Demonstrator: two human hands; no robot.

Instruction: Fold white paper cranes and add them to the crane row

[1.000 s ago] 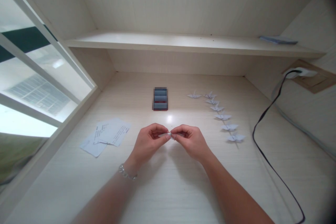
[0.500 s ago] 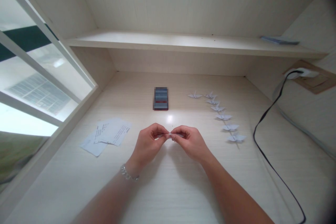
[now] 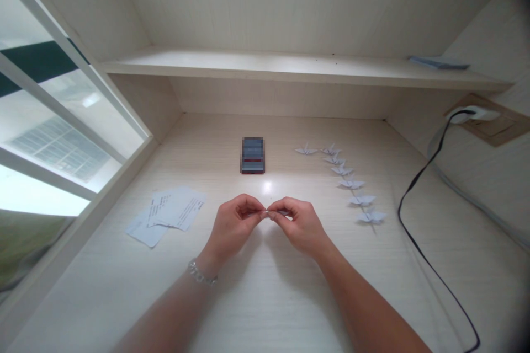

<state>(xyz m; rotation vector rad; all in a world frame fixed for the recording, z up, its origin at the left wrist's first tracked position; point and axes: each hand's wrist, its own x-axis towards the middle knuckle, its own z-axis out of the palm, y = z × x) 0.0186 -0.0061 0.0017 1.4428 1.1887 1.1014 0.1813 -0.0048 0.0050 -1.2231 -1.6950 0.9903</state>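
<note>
**Both hands pinch a small folded paper over the middle of the desk**

The left hand (image 3: 234, 223) and right hand (image 3: 298, 223) meet thumb to thumb, their fingertips (image 3: 257, 212) pressed together on a small folded paper (image 3: 267, 213). Each hand pinches one end between thumb and forefinger, and the other fingers are curled in behind. The paper sits right between the two sets of fingertips, just above the desk (image 3: 269, 298). It is pale, narrow and mostly hidden by the fingers, so its fold cannot be made out. A bracelet (image 3: 201, 274) circles the left wrist.

Below and toward the person, the desk is bare wood on both sides of the forearms. Just beyond the fingers a bright spot of light lies on the wood, and farther back stands a dark, blurred box (image 3: 253, 155), well apart from the hands.

Left of the fingers, loose printed sheets (image 3: 171, 212) lie overlapping, with bare wood between them and the left hand. Past them the desk ends at a raised side edge (image 3: 83, 220) under a window.

Right of the fingers, a curved row of paper cranes (image 3: 351, 183) runs away from the right hand toward the back, its closest crane near but not touching the hand. Farther right, a black cable (image 3: 414, 187) trails across the desk up to a plug (image 3: 472, 116) on the side wall.

Beyond everything, the back wall closes the desk under a shelf (image 3: 290, 66), with a flat blue stack (image 3: 439, 62) at its right end.
</note>
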